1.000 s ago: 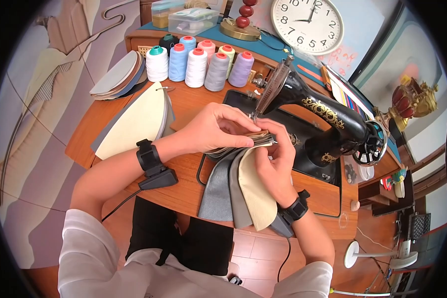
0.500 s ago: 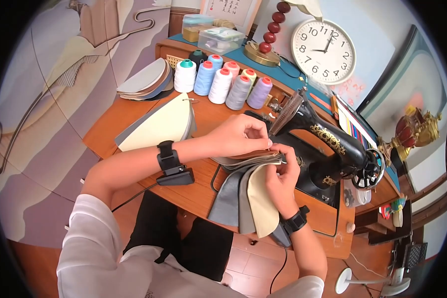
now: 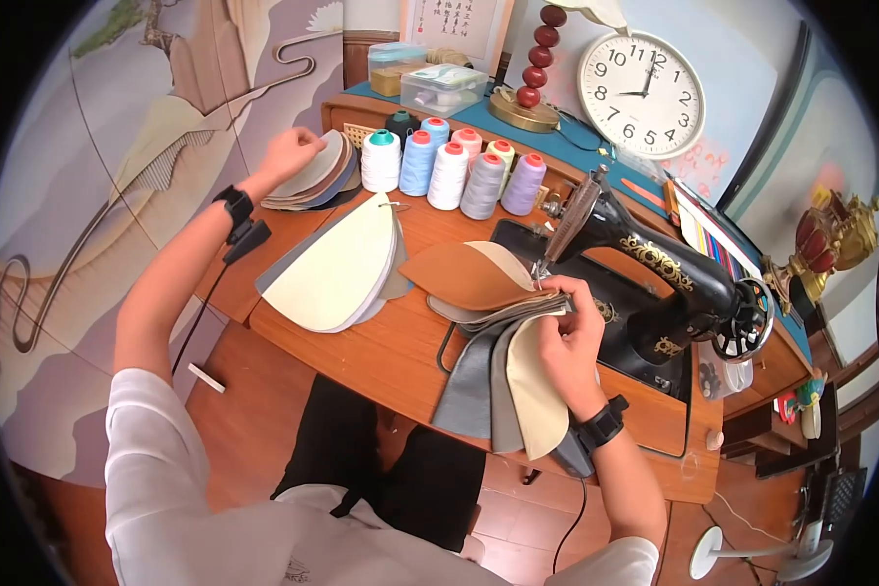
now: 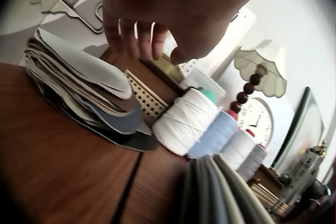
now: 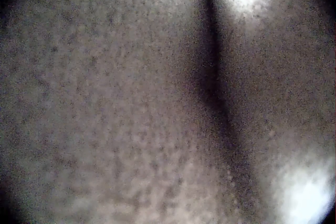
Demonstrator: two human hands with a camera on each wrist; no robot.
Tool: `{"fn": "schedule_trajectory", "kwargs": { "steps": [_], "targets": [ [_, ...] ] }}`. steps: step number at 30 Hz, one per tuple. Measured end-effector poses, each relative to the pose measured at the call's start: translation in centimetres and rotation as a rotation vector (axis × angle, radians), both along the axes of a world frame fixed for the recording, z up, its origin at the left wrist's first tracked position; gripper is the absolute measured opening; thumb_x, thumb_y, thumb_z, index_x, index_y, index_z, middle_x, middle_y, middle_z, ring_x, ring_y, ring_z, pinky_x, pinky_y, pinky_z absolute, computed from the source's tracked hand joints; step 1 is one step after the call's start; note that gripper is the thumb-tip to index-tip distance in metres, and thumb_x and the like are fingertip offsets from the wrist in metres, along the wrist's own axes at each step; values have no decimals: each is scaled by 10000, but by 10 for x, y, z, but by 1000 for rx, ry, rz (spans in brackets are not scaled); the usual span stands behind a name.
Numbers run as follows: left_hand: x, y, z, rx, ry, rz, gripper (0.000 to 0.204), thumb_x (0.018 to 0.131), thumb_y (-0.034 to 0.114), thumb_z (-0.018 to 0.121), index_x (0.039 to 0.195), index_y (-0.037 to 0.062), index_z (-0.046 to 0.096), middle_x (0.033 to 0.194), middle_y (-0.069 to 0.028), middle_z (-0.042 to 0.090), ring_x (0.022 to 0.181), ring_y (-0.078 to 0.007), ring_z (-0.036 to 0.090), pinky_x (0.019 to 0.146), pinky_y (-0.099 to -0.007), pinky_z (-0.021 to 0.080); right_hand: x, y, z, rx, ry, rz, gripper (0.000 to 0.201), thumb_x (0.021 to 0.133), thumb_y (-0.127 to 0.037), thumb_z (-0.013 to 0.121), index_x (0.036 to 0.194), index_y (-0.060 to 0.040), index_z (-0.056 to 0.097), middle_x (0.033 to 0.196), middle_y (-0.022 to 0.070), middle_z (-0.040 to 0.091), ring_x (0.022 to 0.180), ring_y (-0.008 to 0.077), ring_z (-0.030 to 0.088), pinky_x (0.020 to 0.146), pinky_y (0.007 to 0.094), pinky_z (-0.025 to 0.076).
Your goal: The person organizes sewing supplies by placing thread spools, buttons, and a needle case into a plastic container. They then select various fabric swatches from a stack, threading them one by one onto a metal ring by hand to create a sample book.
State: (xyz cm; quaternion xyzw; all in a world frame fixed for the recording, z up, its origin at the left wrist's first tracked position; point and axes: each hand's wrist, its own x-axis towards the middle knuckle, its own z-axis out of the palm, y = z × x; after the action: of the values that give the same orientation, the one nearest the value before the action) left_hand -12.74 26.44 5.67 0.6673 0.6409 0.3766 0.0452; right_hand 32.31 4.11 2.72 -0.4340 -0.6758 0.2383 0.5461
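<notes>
My right hand (image 3: pixel 576 342) pinches the pointed end of a bundle of leaf-shaped leather-like swatches beside the sewing machine (image 3: pixel 645 244). From that bundle fan out a cream swatch (image 3: pixel 537 405), a dark grey swatch (image 3: pixel 467 381) and a brown swatch (image 3: pixel 464 277). Blurred grey-brown grain fills the right wrist view. Over at the far left, my left hand (image 3: pixel 291 158) is at a stack of rounded swatches (image 3: pixel 314 182). In the left wrist view, its fingers (image 4: pixel 143 40) hang loosely above and beside that stack (image 4: pixel 79 79), with nothing between them.
Several thread cones (image 3: pixel 449 176) stand in rows behind the table (image 3: pixel 381 361). A second fan of swatches on a ring, cream swatch (image 3: pixel 332 273) on top, lies at the left. Behind are a clear plastic box (image 3: pixel 444 90), a red-beaded lamp (image 3: pixel 537 73) and a clock (image 3: pixel 642 95).
My left hand has left the bundle by the machine and reached left and away to the rounded stack. My right hand stays on the bundle, whose brown swatch now lies folded out to the left.
</notes>
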Motion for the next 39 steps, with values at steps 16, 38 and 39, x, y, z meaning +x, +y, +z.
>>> {"fn": "schedule_trajectory", "kwargs": {
  "steps": [16,38,39],
  "targets": [
    [-36,21,-3,-307,405,181,808,742,564,799,1204,-79,640,1160,-282,679,1078,-375,677,926,-426,529,4,2,-2,11,-8,26,366,806,120,492,1119,-19,623,1049,73,637,692,61,602,571,210,478],
    [234,-133,21,87,352,-929,202,752,84,665,923,74,557,897,-95,618,874,-320,634,716,-417,491,1,3,-1,159,9,70,284,819,110,529,1054,-27,613,1037,65,625,824,108,622,580,213,472],
    [237,-145,29,-47,468,-905,220,742,106,665,937,79,565,894,-112,618,863,-358,629,708,-427,496,4,4,-3,130,-18,71,287,808,117,525,1044,-25,607,1047,66,617,842,112,618,586,214,475]
  ]
}}
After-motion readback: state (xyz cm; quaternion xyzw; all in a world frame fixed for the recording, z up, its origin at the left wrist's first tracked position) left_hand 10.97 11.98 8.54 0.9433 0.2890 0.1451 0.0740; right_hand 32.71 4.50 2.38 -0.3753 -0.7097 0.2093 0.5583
